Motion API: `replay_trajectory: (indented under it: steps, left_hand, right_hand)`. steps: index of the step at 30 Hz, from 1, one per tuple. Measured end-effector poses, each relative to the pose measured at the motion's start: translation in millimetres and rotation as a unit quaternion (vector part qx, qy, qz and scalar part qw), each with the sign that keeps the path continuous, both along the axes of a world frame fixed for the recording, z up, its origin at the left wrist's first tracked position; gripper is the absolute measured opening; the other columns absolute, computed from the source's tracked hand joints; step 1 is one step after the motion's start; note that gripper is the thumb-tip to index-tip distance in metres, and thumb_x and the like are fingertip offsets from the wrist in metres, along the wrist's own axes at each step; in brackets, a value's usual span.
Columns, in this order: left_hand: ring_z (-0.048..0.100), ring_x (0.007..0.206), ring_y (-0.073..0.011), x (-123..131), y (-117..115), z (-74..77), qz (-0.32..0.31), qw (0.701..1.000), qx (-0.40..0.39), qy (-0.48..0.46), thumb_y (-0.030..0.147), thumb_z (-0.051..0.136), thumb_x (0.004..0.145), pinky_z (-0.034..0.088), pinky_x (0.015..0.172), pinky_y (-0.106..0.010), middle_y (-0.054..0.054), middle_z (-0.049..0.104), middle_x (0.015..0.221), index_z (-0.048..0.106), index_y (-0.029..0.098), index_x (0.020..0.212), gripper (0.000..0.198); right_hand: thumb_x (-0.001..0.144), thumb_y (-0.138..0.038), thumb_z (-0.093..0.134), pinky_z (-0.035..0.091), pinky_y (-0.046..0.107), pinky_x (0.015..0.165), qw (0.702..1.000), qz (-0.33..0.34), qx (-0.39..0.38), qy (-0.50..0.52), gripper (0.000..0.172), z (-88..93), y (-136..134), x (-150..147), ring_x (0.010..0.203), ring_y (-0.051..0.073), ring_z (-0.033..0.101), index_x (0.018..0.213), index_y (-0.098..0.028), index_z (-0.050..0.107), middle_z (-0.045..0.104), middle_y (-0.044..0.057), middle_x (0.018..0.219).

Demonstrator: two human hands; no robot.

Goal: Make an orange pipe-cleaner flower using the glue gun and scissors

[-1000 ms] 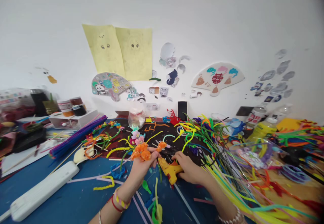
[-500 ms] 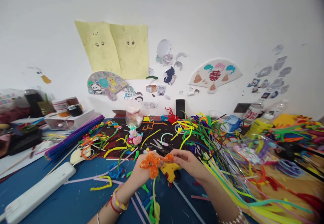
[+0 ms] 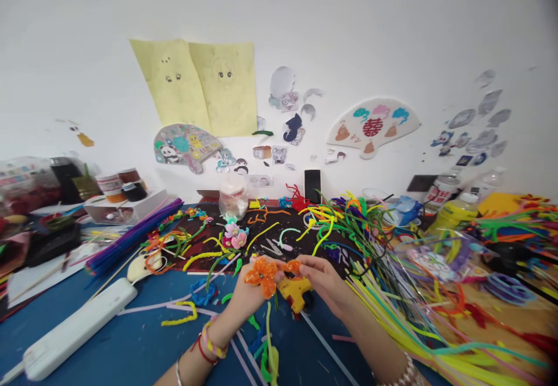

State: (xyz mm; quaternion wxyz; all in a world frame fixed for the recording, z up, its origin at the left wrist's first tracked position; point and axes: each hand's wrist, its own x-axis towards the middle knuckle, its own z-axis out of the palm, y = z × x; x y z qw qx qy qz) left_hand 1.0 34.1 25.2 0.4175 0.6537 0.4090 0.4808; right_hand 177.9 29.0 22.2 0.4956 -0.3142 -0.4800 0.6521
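Here we are at a blue bench [image 3: 131, 339] set against a white wall [image 3: 349, 25] with a paper fan [image 3: 372, 127] pinned up, and what a tangle of pipe cleaners! Out on the right, a great sheaf of green and yellow pipe cleaners [image 3: 383, 310] fans across the bench; over on the left, a tight purple bundle [image 3: 131, 239] lies near a white power strip [image 3: 81, 328]. Dead centre, a yellow glue gun [image 3: 294, 293] sits right below the hands, with small scissors [image 3: 274, 248] just beyond it on a dark mat [image 3: 279, 223]. The left hand [image 3: 248, 299] is clenched behind an orange pipe-cleaner flower [image 3: 261, 275], holding it up over the bench with a green stem [image 3: 269, 339] hanging below. The right hand [image 3: 322, 278] pinches a small orange curl [image 3: 293, 267] right beside the bloom. Lovely close pinch: working near the petals keeps the shape crisp!
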Motion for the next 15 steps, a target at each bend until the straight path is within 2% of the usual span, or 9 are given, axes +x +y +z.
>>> replay_trajectory:
  steps: [3,8,12,15]
  left_hand:
    - [0.053,0.070,-0.0145,-2,4,-5.4,-0.019,0.998,0.012,-0.056,0.021,0.064,0.066,0.044,0.067,-0.028,-0.003,0.059,0.087,0.058,0.019,0.100,0.034]
    - [0.046,0.067,-0.0129,-10,7,-10.9,-0.081,0.992,-0.034,-0.088,0.016,0.053,0.062,0.039,0.058,-0.023,0.001,0.051,0.079,0.049,0.021,0.103,0.042]
    - [0.045,0.069,-0.0118,-11,8,-14.5,-0.089,0.988,-0.069,-0.105,0.007,0.047,0.055,0.037,0.056,-0.020,0.002,0.049,0.084,0.046,0.023,0.099,0.046]
    - [0.049,0.074,-0.0133,-7,13,-19.5,-0.093,0.984,-0.084,-0.129,0.015,0.049,0.060,0.042,0.066,-0.023,0.001,0.052,0.085,0.047,0.023,0.095,0.036]
  right_hand:
    - [0.070,-0.034,0.067,0.036,0.026,0.064,0.999,-0.035,0.010,0.013,0.018,-2.1,6,4,0.065,0.012,0.046,0.072,-0.016,0.063,0.053,-0.001,0.065]
    - [0.071,-0.033,0.063,0.036,0.025,0.062,0.997,-0.047,0.022,0.058,0.020,-1.9,11,9,0.062,0.013,0.042,0.061,-0.017,0.055,0.047,-0.001,0.061]
    - [0.071,-0.029,0.060,0.039,0.026,0.066,0.996,0.023,0.011,0.088,0.014,4.8,6,10,0.068,0.014,0.047,0.065,-0.016,0.059,0.053,0.002,0.072]
    - [0.069,-0.027,0.059,0.042,0.030,0.076,0.991,0.104,0.004,0.089,0.013,7.9,1,10,0.081,0.017,0.053,0.065,-0.015,0.062,0.059,0.007,0.092]
